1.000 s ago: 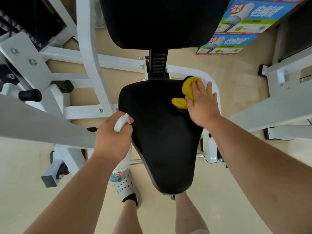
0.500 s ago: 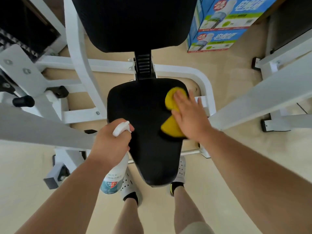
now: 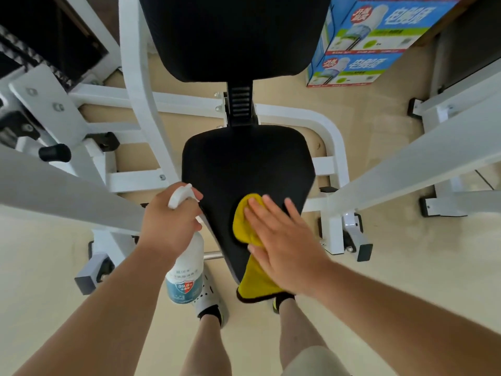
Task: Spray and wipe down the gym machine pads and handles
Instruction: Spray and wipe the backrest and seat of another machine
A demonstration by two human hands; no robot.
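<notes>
Black padded seat cushion, tapering toward the person: mounted on a white tubular steel machine frame, below a black padded backrest joined by a ribbed black post.

Yellow microfibre cloth with a dark edge: lying on the near, narrow end of the seat cushion, its lower part draped over the front tip.

Right hand: flat on the cloth, palm down, fingers spread and extended, pressing it to the cushion rather than gripping it.

White plastic spray bottle with a blue label reading 99.9: upright, held just beside the left edge of the seat, nozzle at the top.

Left hand: closed around the bottle's neck, a finger over the trigger head.

Black rubber-capped handle stub: on the frame at far left, well apart from both hands.

Two stacked blue printed cardboard boxes: on the beige floor at upper right, behind the frame.

White perforated shoes: on the floor under the seat tip, the right one mostly hidden by the cloth.
</notes>
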